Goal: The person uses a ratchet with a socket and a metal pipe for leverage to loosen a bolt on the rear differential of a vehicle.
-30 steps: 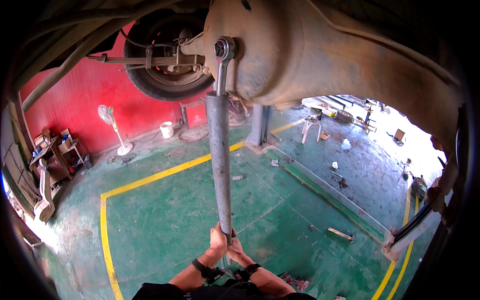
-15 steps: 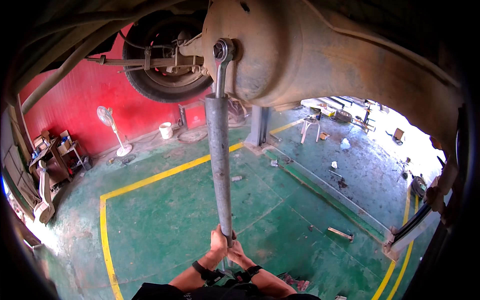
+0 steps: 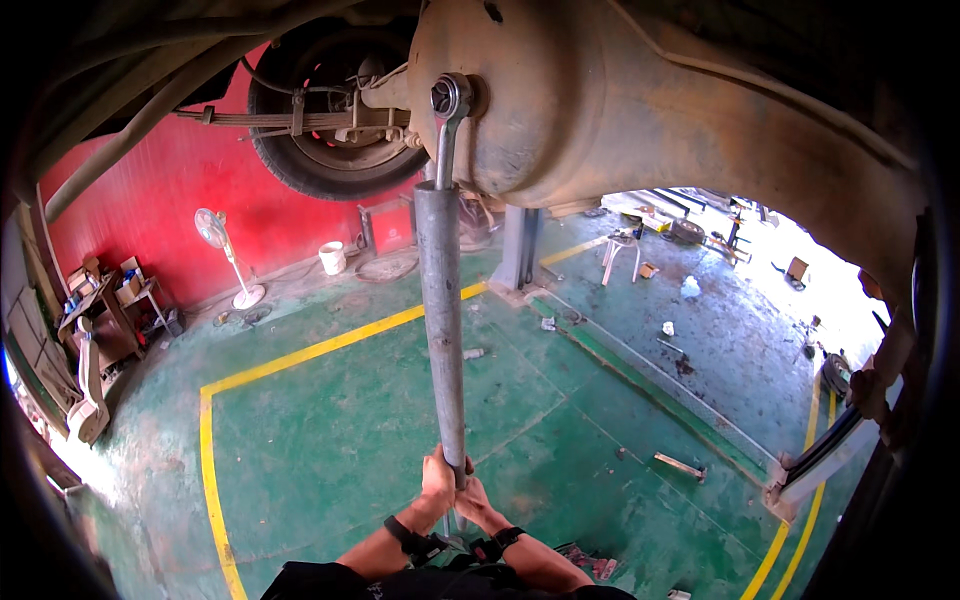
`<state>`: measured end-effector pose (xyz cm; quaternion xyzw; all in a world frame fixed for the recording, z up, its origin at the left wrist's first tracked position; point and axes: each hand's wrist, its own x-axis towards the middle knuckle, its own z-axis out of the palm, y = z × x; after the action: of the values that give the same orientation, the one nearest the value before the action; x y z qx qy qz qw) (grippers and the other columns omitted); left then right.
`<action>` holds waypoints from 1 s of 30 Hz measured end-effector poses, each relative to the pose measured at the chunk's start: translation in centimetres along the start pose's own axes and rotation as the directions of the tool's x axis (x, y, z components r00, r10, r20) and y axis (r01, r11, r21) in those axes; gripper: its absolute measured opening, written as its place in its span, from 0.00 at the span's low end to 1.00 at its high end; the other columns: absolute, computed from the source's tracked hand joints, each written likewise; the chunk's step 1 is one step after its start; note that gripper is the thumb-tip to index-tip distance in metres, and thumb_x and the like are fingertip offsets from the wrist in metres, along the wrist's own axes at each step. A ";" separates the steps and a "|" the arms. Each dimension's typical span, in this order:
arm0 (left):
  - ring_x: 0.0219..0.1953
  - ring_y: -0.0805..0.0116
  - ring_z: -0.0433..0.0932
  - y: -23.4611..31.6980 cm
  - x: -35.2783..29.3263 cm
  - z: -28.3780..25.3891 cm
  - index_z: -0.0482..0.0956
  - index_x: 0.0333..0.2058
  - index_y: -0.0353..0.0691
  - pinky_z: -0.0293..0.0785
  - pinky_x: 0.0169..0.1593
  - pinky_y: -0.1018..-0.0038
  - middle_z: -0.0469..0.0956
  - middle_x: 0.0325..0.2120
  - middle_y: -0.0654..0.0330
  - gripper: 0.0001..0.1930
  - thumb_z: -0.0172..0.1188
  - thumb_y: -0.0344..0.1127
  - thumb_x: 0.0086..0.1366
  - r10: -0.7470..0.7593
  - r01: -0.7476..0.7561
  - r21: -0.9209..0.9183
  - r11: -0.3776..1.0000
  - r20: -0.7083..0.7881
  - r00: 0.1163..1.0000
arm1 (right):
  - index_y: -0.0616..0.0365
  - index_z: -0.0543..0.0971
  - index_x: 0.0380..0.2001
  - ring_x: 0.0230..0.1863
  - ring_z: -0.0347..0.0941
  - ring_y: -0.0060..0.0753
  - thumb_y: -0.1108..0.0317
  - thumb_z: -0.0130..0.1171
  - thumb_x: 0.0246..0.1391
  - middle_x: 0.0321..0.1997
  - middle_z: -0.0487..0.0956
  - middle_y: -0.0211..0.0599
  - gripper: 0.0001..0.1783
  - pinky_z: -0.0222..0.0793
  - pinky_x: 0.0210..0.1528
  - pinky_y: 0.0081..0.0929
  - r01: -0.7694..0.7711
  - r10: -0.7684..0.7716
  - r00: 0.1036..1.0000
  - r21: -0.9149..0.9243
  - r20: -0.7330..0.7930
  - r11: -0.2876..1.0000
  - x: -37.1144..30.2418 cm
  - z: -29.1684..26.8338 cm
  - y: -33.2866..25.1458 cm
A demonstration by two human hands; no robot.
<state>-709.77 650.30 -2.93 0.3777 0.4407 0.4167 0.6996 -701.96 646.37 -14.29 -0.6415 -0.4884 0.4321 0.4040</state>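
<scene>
A long grey metal pipe (image 3: 441,310) hangs down the middle of the view, slipped over the handle of a ring-ended wrench (image 3: 446,140). The wrench's ring sits on a plug or nut on the round, rusty axle housing (image 3: 540,110) overhead. Near the pipe's lower end, my left hand (image 3: 437,482) wraps it from the left. My right hand (image 3: 476,503) closes on the same end from the right, slightly lower. Some of the fingers are hidden behind the pipe and each other. Both wrists wear dark bands.
A wheel (image 3: 330,120) and leaf spring hang at upper left before a red wall. A standing fan (image 3: 232,255), a white bucket (image 3: 332,259) and a cluttered bench (image 3: 105,315) stand along it. A lift post (image 3: 517,245), stool (image 3: 622,255) and hammer-like tool (image 3: 680,466) are farther right.
The view has shifted very slightly, and the pipe's top and the wrench appear a little higher and to the right. Both hands keep the same grip.
</scene>
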 end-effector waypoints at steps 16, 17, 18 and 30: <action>0.33 0.75 0.74 14.9 -1.2 -1.8 0.81 0.38 0.33 0.69 0.42 0.75 0.82 0.33 0.61 0.19 0.59 0.47 0.67 0.458 -0.451 0.157 0.879 -0.014 0.889 | 0.60 0.79 0.26 0.29 0.72 0.23 0.59 0.67 0.44 0.24 0.77 0.29 0.15 0.68 0.35 0.30 -0.003 -0.010 0.997 0.172 0.074 0.985 4.0 1.1 -2.5; 0.33 0.75 0.73 18.0 -1.2 -1.3 0.81 0.39 0.33 0.69 0.41 0.76 0.81 0.34 0.61 0.19 0.59 0.46 0.67 0.602 -0.604 0.123 0.787 0.059 0.796 | 0.59 0.80 0.27 0.29 0.72 0.23 0.59 0.68 0.43 0.24 0.77 0.29 0.15 0.69 0.36 0.29 -0.025 0.010 0.997 0.201 0.079 0.979 4.3 1.2 -2.7; 0.34 0.76 0.73 21.2 -1.4 -0.4 0.80 0.40 0.32 0.69 0.40 0.76 0.81 0.36 0.62 0.18 0.60 0.46 0.67 0.723 -0.734 0.075 0.675 0.129 0.678 | 0.59 0.80 0.27 0.29 0.73 0.23 0.59 0.68 0.43 0.24 0.77 0.29 0.15 0.69 0.36 0.29 -0.018 0.003 0.998 0.209 0.069 0.978 4.8 1.4 -2.5; 0.28 0.57 0.75 39.1 -9.1 11.6 0.76 0.39 0.33 0.71 0.35 0.69 0.75 0.26 0.48 0.10 0.63 0.29 0.60 0.852 -0.977 0.211 0.014 0.510 0.122 | 0.60 0.79 0.25 0.26 0.71 0.21 0.59 0.72 0.44 0.21 0.77 0.27 0.16 0.68 0.31 0.27 -0.062 0.098 0.985 0.244 -0.139 0.968 0.9 2.2 0.5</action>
<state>-711.18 654.43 38.60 0.7854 0.0884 0.5875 0.1734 -703.77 647.34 -15.60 -0.6381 -0.3748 0.4541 0.4961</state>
